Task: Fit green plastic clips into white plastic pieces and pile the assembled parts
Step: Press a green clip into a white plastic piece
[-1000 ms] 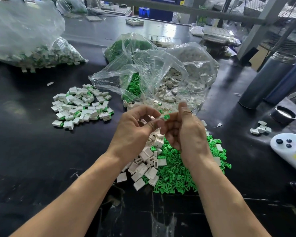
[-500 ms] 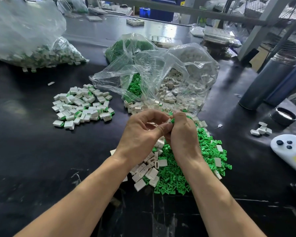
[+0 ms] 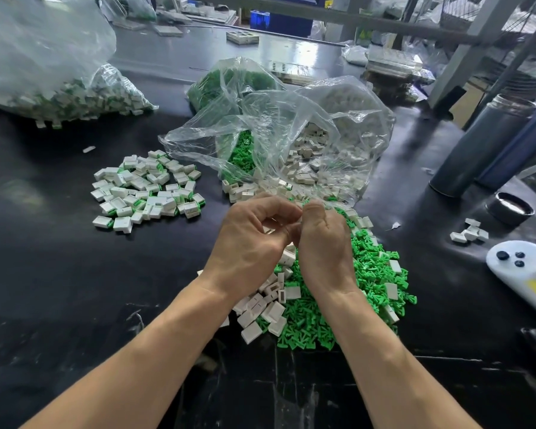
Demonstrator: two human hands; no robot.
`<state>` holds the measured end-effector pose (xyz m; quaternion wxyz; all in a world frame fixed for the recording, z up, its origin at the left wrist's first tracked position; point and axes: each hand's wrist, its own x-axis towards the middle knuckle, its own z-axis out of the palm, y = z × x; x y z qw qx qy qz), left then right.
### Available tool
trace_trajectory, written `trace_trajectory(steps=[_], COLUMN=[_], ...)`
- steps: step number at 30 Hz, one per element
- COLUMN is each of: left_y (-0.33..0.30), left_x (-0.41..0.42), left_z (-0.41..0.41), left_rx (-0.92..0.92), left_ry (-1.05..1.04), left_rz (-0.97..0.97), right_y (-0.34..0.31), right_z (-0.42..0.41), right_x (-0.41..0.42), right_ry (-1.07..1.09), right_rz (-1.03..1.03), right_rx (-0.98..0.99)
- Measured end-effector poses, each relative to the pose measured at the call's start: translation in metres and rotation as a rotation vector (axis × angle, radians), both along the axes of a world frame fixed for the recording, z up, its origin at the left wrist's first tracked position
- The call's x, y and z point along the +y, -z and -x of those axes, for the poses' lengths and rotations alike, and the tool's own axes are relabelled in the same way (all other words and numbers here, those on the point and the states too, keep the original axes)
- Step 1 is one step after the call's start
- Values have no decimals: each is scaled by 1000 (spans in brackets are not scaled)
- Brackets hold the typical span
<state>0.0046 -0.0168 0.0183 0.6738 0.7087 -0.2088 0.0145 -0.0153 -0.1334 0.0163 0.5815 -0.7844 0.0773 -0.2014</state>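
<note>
My left hand (image 3: 251, 243) and my right hand (image 3: 322, 246) meet fingertip to fingertip above the loose parts, fingers curled around a small white piece that is mostly hidden between them. The green clip seen earlier is out of sight between the fingers. Under the hands lies a heap of green clips (image 3: 369, 283) with loose white pieces (image 3: 270, 305) on its left side. A pile of assembled white-and-green parts (image 3: 146, 190) sits on the black table to the left.
An open clear bag (image 3: 291, 140) of white pieces and green clips lies behind the hands. A large bag of assembled parts (image 3: 59, 88) is at far left. Two dark cylinders (image 3: 483, 147), a lid (image 3: 511, 209), a few white pieces (image 3: 469, 233) and a white device (image 3: 520, 261) stand at right.
The hands have closed together. The green clip pinched in my right fingers a second ago is now hidden between both hands' fingertips with the white piece.
</note>
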Motion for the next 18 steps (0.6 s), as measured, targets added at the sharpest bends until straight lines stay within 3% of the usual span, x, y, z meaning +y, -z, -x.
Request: trace_trajectory(steps=[8, 18], left_y=[1, 2], left_x=[-4, -9], left_z=[4, 7], left_rx=[49, 55], left_ry=[-4, -17], left_rz=[14, 20], right_y=[9, 14], right_z=[-8, -14], right_x=[-5, -10], right_ry=[-105, -76], right_rz=[-322, -348], right_rx=[82, 77])
